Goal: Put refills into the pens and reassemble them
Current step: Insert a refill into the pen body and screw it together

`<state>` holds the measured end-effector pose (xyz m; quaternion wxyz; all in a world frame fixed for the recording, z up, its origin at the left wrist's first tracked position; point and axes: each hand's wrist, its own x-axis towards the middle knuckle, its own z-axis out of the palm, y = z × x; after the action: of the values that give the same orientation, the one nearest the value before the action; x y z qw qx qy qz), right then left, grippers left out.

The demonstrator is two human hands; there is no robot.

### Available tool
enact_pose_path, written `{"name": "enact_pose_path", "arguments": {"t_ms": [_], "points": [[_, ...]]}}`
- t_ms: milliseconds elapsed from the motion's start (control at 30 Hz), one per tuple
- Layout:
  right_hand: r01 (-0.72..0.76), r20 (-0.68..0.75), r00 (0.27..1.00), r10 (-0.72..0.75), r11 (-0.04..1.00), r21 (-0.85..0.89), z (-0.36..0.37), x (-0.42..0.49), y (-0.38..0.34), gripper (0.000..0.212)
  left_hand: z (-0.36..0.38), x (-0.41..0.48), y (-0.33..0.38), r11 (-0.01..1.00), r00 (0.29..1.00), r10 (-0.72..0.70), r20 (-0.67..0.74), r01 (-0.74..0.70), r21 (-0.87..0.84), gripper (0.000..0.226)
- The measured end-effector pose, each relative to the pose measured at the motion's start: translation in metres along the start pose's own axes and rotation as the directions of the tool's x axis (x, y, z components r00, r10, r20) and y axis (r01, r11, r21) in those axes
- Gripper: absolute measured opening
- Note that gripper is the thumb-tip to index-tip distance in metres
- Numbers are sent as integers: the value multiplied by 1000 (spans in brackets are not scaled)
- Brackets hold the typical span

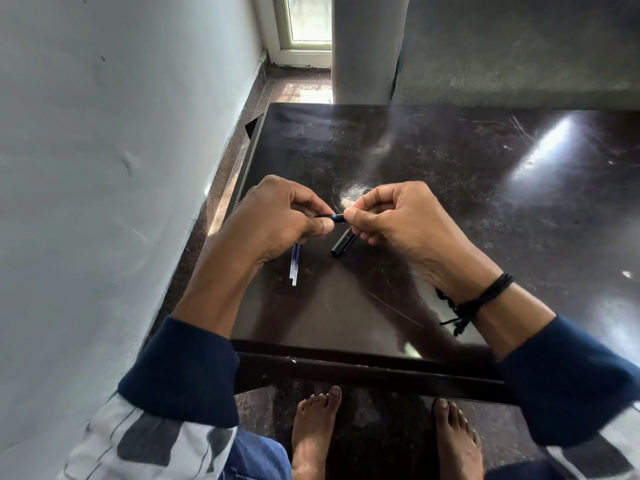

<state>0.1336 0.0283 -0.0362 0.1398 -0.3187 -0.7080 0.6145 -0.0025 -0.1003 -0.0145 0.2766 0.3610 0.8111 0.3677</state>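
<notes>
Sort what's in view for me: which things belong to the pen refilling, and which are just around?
Part of the job:
- pen piece held between left hand and right hand
- black pen tube under the right hand
- clear refills on the table

Just there:
- black thread wristband
- window
- wall

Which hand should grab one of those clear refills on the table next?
Probably the left hand. The refills lie on the table just under and beside it. The right hand is farther over, nearer the black pen barrel. Both hands currently pinch a small pen piece.
</notes>
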Motion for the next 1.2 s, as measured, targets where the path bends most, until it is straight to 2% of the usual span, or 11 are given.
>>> {"name": "enact_pose_path", "arguments": {"t_ms": [233, 400, 600, 933, 1067, 1200], "points": [[32, 37, 999, -32, 999, -5, -1, 0, 1, 6, -1, 1, 0, 1000, 1000, 10, 2, -10, 24, 11], [12, 29, 1000, -11, 999, -50, 0, 1, 3, 19, 0, 1, -1, 1000, 1000, 16, -8, -16, 20, 12], [38, 32, 999, -37, 999, -20, 0, 0, 1, 4, -3, 2, -3, 1000, 1000, 22, -22, -21, 21, 12], [26, 27, 999, -26, 1000, -5, 0, 1, 0, 4, -2, 2, -2, 1000, 999, 26, -30, -26, 6, 13], [-2, 25, 1000, 3, 1000, -13, 1, 3, 3, 13, -1, 2, -1, 1000, 999, 31, -31, -31, 5, 13], [24, 23, 999, -24, 1000, 0, 0, 1, 2, 5, -2, 2, -2, 999, 999, 31, -32, -30, 20, 13]]}}
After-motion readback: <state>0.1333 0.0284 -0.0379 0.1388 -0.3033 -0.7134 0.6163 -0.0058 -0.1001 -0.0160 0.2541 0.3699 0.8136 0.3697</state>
